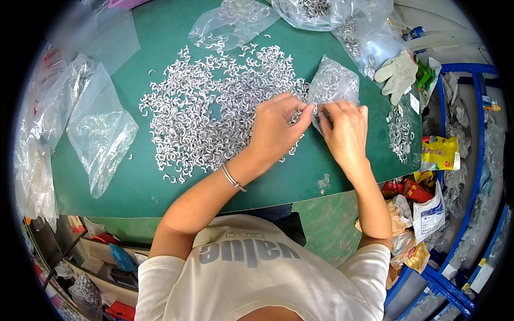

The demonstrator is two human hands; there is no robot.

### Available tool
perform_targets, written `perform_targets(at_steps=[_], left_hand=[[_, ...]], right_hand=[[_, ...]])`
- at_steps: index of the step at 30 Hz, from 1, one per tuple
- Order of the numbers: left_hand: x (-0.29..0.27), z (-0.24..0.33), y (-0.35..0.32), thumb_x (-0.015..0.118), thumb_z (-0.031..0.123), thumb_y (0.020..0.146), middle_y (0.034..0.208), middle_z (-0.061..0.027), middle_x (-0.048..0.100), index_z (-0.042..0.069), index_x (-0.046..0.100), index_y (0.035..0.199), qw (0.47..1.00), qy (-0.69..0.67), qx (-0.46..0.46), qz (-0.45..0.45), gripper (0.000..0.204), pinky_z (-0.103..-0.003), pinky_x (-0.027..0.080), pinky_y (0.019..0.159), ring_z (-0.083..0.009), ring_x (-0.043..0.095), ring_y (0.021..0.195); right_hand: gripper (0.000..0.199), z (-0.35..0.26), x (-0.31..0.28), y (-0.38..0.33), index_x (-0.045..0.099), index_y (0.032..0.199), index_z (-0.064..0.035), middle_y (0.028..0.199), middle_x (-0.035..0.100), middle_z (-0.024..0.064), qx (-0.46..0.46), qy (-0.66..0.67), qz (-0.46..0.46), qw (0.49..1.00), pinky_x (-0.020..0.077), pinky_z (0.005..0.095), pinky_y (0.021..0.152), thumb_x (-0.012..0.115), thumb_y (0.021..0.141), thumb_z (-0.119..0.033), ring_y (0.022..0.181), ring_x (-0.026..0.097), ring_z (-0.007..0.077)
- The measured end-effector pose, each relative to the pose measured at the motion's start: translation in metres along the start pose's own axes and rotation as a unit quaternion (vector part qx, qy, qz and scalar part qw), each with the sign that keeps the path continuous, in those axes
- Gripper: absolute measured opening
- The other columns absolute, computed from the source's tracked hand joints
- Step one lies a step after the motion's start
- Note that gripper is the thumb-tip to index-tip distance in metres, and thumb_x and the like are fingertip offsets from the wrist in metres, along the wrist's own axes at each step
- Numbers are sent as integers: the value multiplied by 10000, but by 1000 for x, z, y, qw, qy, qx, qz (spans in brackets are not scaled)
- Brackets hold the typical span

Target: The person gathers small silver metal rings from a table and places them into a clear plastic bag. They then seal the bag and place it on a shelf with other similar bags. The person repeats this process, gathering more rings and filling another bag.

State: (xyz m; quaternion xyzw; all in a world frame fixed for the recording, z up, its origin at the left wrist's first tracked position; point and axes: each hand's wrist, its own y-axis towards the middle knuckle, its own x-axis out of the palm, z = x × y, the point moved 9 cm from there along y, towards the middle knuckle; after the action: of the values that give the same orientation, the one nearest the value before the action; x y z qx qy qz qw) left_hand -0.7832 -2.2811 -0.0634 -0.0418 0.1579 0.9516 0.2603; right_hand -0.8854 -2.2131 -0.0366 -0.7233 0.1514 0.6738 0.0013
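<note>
A small clear plastic bag (334, 80) partly filled with small silvery metal pieces lies on the green table. My right hand (345, 128) pinches its near edge between thumb and fingers. At the bag's near left corner, my left hand (276, 125) is closed in a pinch, thumb against forefinger; the bit of plastic between those fingertips is mostly hidden. Left of the bag spreads a broad heap of small curved silvery metal pieces (209, 101), reaching under my left hand and wrist.
The green table (123, 192) also bears large clear bags (101, 128) at left, more filled bags (313, 10) at the far side, a pale work glove (397, 75) and a small pile of metal rings (400, 134) at right. Blue shelving (474, 176) stands beyond the right edge.
</note>
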Motion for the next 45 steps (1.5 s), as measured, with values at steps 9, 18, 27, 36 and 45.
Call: perform_targets(at_steps=[9, 18, 27, 36, 45], left_hand=[[4, -18, -11, 561, 273, 886, 520, 54, 351, -8, 599, 654, 986, -121, -112, -9, 366, -226, 214, 420, -47, 260, 429], [66, -24, -82, 358, 468, 956, 532, 37, 317, -13, 549, 826, 682, -408, -514, -323, 535, -192, 162, 335, -42, 231, 393], [53, -48, -75, 509, 216, 936, 683, 61, 392, 7, 576, 1046, 785, -390, -420, -235, 247, -171, 272, 467, -33, 315, 536], [42, -43, -39, 556, 188, 897, 607, 54, 502, -13, 632, 820, 963, -103, -211, -131, 228, -203, 295, 462, -13, 388, 538], [33, -43, -37, 527, 129, 882, 624, 29, 526, -20, 616, 763, 969, -120, -194, -97, 211, -222, 330, 516, -24, 416, 594]], right_hand=[[73, 27, -17, -13, 638, 837, -36, 734, 611, 42, 137, 327, 43, 934, 353, 273, 631, 646, 765, -44, 648, 512, 155], [120, 9, -32, -13, 626, 867, 4, 803, 620, 116, 50, 318, 52, 945, 462, 317, 659, 604, 759, 51, 743, 577, 239], [151, -6, 7, 3, 617, 844, -21, 777, 602, 126, -10, 9, -39, 999, 422, 373, 701, 650, 706, -73, 750, 592, 294], [77, -1, 9, 4, 580, 781, -45, 687, 599, 132, 0, -13, 32, 999, 449, 396, 608, 602, 718, -83, 654, 608, 305], [42, 13, -9, 8, 598, 765, -66, 669, 604, 118, 15, -28, 39, 999, 471, 393, 526, 606, 734, -94, 605, 609, 306]])
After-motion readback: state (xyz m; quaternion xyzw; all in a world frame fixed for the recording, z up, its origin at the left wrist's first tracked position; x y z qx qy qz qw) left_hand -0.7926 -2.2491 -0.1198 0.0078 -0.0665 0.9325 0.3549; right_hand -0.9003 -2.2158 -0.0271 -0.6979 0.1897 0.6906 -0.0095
